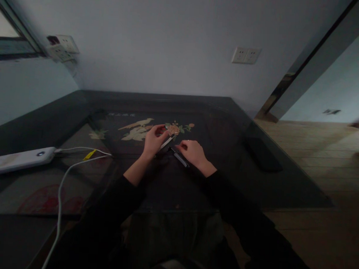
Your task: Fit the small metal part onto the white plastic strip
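Note:
Over the dark table, my left hand (154, 141) is curled, with its thumb and fingers closed around the upper end of a slim white strip (167, 141). The strip slants down towards the tabletop beside the palm; its exact kind is too blurred to tell. My right hand (194, 152) sits a little to the right, its thumb and forefinger pinched together. Just below those fingertips is a slim dark, pen-like thing with a pale edge (181, 158). Whether the right fingers touch it, or what they pinch, I cannot tell.
The glossy dark table (224, 192) bears a bird-and-flower picture (136, 133). To the left lies a white power bank (23, 160) with a white cable (60, 192) and yellow tag (89, 154). A black flat object (262, 154) lies right. Wall sockets (246, 55) are behind.

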A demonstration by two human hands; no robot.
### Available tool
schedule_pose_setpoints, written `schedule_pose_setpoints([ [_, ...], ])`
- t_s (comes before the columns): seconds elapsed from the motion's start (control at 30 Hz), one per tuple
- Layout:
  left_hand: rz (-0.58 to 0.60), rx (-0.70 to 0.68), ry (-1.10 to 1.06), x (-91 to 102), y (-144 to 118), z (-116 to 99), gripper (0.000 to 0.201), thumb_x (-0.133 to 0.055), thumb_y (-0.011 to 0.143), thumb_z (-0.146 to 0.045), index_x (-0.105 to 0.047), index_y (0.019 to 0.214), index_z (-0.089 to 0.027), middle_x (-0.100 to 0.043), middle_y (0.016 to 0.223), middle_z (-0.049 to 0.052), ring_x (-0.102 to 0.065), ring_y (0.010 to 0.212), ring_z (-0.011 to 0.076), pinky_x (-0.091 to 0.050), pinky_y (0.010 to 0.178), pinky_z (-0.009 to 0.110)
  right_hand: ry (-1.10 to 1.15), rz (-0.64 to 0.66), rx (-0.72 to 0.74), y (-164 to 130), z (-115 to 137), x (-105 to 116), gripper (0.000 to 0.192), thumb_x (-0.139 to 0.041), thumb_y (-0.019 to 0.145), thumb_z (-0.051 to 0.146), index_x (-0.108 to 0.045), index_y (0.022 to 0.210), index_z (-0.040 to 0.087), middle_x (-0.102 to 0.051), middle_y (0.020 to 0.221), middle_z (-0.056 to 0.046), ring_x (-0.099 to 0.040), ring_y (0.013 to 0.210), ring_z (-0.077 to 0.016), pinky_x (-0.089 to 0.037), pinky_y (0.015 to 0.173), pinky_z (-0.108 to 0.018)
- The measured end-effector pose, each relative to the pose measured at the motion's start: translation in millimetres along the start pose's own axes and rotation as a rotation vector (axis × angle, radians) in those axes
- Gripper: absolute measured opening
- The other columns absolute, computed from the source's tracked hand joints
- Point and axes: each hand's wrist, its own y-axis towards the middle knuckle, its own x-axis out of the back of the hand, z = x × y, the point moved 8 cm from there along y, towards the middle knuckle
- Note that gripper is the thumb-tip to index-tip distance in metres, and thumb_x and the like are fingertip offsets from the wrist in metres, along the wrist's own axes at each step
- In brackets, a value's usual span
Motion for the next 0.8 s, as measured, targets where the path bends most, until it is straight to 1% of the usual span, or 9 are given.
schedule_pose_setpoints([
  [0.07, -0.005, 0.017, -0.050, -1.2, 1, 3, 0.029, -0.066, 0.075, -0.031, -0.064, 0.098, -0.014, -0.069, 0.099, 0.010, -0.064, 0.084, 0.0173, -0.050, 0.079, 0.032, -0.097, 0.053, 0.011, -5, 7, -3, 0.033, -0.053, 0.088, 0.047, -0.069, 0.076, 0.021, -0.070, 0.079, -0.007, -0.063, 0.070, -0.0200, -0.033, 0.055, -0.027],
  [0.17, 0.009, 0.053, -0.139, -5.9, 0, 8, 0.030, -0.066, 0.075, -0.030, -0.064, 0.098, -0.013, -0.068, 0.100, 0.010, -0.064, 0.087, 0.0173, -0.050, 0.082, 0.033, -0.205, 0.131, 0.030, -11, 13, -6, 0.036, -0.054, 0.086, 0.053, -0.069, 0.079, 0.021, -0.070, 0.077, -0.009, -0.064, 0.070, -0.0220, -0.037, 0.056, -0.028],
  [0.33, 0.063, 0.182, -0.380, -14.0, -3, 12, 0.029, -0.064, 0.077, -0.030, -0.063, 0.102, -0.015, -0.068, 0.103, 0.010, -0.064, 0.088, 0.0165, -0.052, 0.074, 0.029, -0.280, 0.186, 0.022, -16, 13, -8, 0.038, -0.056, 0.083, 0.057, -0.067, 0.082, 0.021, -0.069, 0.077, -0.011, -0.066, 0.072, -0.0257, -0.042, 0.059, -0.031],
  [0.43, 0.147, 0.252, -0.575, -20.5, -8, 6, 0.027, -0.061, 0.080, -0.030, -0.063, 0.102, -0.016, -0.068, 0.103, 0.009, -0.064, 0.082, 0.0136, -0.053, 0.073, 0.028, -0.281, 0.201, 0.040, -17, 13, -12, 0.034, -0.059, 0.083, 0.054, -0.066, 0.082, 0.020, -0.070, 0.079, -0.012, -0.067, 0.074, -0.0266, -0.042, 0.060, -0.032],
  [0.57, 0.260, 0.260, -0.702, -23.4, -13, -8, 0.028, -0.057, 0.082, -0.034, -0.064, 0.104, -0.017, -0.067, 0.101, 0.008, -0.063, 0.079, 0.0125, -0.053, 0.074, 0.028, -0.268, 0.200, 0.059, -17, 16, -16, 0.022, -0.059, 0.085, 0.041, -0.064, 0.082, 0.020, -0.069, 0.081, -0.011, -0.067, 0.075, -0.0252, -0.043, 0.062, -0.031],
  [0.67, 0.299, 0.246, -0.722, -20.7, -14, -15, 0.032, -0.051, 0.085, -0.039, -0.066, 0.104, -0.017, -0.067, 0.096, 0.008, -0.062, 0.079, 0.0142, -0.053, 0.074, 0.030, -0.220, 0.180, 0.010, -15, 12, -14, 0.021, -0.057, 0.085, 0.038, -0.063, 0.078, 0.020, -0.069, 0.078, -0.011, -0.066, 0.074, -0.0246, -0.042, 0.060, -0.030],
  [0.73, 0.302, 0.229, -0.731, -17.7, -13, -19, 0.035, -0.046, 0.087, -0.042, -0.066, 0.103, -0.017, -0.067, 0.092, 0.008, -0.061, 0.078, 0.0153, -0.053, 0.072, 0.031, -0.135, 0.123, -0.045, -11, 5, -9, 0.022, -0.057, 0.084, 0.039, -0.062, 0.075, 0.020, -0.068, 0.075, -0.010, -0.065, 0.071, -0.0235, -0.041, 0.058, -0.029],
  [0.8, 0.297, 0.211, -0.722, -15.0, -12, -21, 0.040, -0.041, 0.088, -0.045, -0.066, 0.103, -0.018, -0.066, 0.091, 0.009, -0.059, 0.076, 0.0156, -0.052, 0.069, 0.032, 0.011, 0.048, -0.083, -7, -5, -2, 0.019, -0.058, 0.084, 0.037, -0.061, 0.078, 0.020, -0.067, 0.069, -0.007, -0.064, 0.064, -0.0206, -0.040, 0.056, -0.028],
])
